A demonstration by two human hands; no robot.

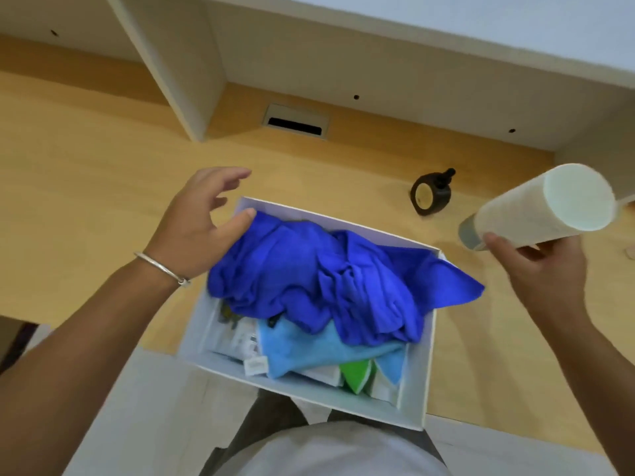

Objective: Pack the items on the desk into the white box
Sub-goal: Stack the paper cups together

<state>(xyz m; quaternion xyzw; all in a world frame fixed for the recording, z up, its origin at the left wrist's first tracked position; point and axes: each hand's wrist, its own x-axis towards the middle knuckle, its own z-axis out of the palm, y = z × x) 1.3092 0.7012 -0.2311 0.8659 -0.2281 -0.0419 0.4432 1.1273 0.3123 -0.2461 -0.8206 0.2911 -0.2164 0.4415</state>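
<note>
The white box [417, 389] sits at the desk's front edge, straight below me. A crumpled dark blue cloth [330, 280] fills its far half, with one corner hanging over the right wall. Under it lie a light blue cloth [309, 352], a green-and-white packet [355, 374] and white packets [240, 338]. My left hand [202, 221] hovers at the box's far left corner, fingers spread, its thumb touching the dark blue cloth. My right hand [546, 269] grips a white cylindrical bottle with a grey end [539, 211], held in the air to the right of the box.
A small black round object with a yellow face [431, 195] lies on the wooden desk [86, 201] beyond the box. A cable slot [295, 121] is set in the desk's back. White shelf panels [178, 63] rise behind.
</note>
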